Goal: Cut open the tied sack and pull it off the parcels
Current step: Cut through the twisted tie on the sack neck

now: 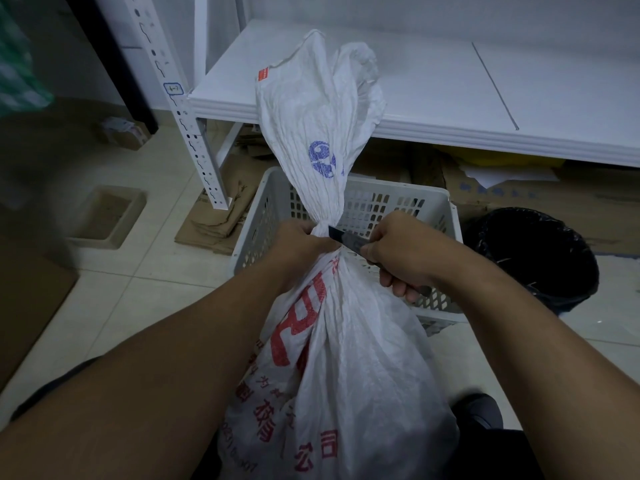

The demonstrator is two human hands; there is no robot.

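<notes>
A white woven sack (pixel 349 368) with red and blue print stands upright in front of me, its top bunched into a tied neck. The loose top of the sack rises above the neck toward the shelf. My left hand (pixel 298 247) grips the neck from the left. My right hand (pixel 398 254) holds a dark knife (pixel 346 239) whose blade touches the neck from the right. The parcels are hidden inside the sack.
A grey perforated plastic basket (pixel 429 209) stands right behind the sack. A bin with a black liner (pixel 540 258) is at the right. A white metal shelf (pixel 433 84) is behind, with flattened cardboard (pixel 221 216) on the tiled floor under it.
</notes>
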